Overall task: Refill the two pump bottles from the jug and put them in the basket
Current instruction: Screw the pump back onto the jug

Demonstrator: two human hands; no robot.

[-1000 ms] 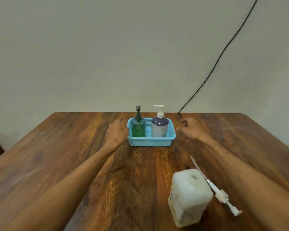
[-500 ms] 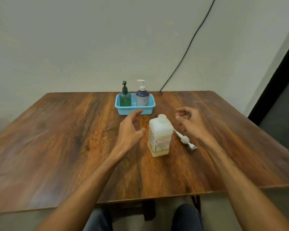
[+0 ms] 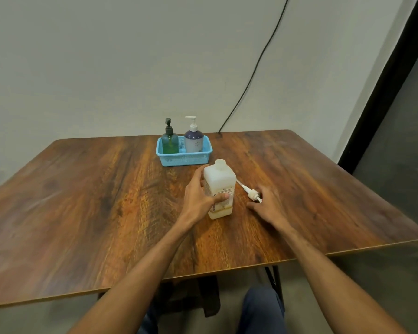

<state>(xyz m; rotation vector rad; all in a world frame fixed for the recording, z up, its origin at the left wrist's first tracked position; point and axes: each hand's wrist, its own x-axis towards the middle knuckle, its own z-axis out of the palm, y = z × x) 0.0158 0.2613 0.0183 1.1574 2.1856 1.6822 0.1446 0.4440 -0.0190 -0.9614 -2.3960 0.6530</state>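
Only the head view to go on here. My left hand (image 3: pixel 198 196) is wrapped round the jug (image 3: pixel 219 186), thumb across the label and fingers round the far side. I'm holding it low on the body, I guess so it stays upright, since its neck is open with no cap on it. The jug stands on the table (image 3: pixel 82 201) just in front of the basket (image 3: pixel 184 160).

My right hand (image 3: pixel 267 208) lies low over the wood with the fingers loose and spread, gripping nothing. The fingertips are right by the head of the jug's pump (image 3: pixel 251 192), which lies flat beside the jug with its tube pointing back behind it. Touching or just short of it, I can't tell. My bet is that hand is there to grab the pump and put it back in the neck.

Both bottles sit upright side by side in the basket near the far edge, out of the way, so that part looks done.

Count:
- 1 jug
- 1 loose pump
- 1 blue basket
- 2 pump bottles: the green bottle (image 3: pixel 170 142) and the purple bottle (image 3: pixel 194 141)
- 1 black cable (image 3: pixel 251 68) down the wall
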